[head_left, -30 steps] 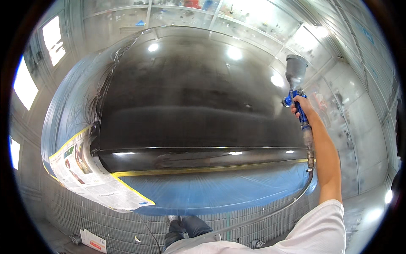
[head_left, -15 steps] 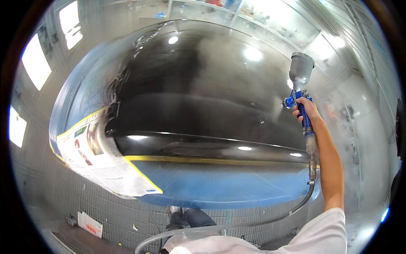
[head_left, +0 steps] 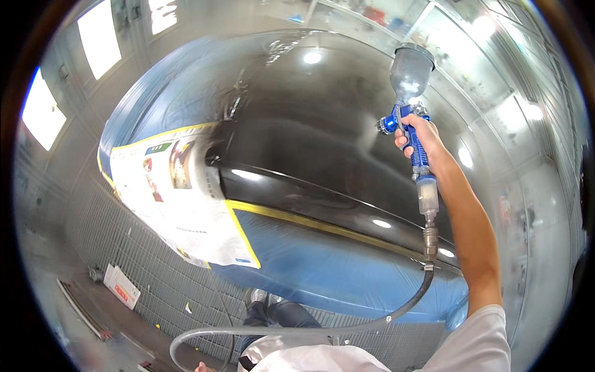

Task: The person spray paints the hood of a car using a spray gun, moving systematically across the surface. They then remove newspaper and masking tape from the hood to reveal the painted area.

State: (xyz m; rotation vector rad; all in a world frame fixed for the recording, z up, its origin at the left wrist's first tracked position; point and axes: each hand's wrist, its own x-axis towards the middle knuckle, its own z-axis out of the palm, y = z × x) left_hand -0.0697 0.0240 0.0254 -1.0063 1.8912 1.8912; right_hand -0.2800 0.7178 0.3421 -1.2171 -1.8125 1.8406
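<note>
My right hand is wrapped round the grip of a blue spray gun, with its fingers at the trigger. A grey paint cup sits on top of the gun, whose nozzle points left across a glossy black car panel, apart from its surface. Below the grip, a clear filter and metal coupling join a grey air hose, which curves down and left past my body. Only a little of my left hand shows at the lower edge, beside the hose; its fingers are mostly hidden.
Blue masking film and yellow tape border the panel, with newspaper taped at its left corner. Underfoot is a metal grating floor. A white box lies at lower left. Pale booth walls stand at right.
The view has turned, and the panel appears shifted right and tilted. My right hand has carried the spray gun leftward along the panel. Part of my left hand has come into view.
</note>
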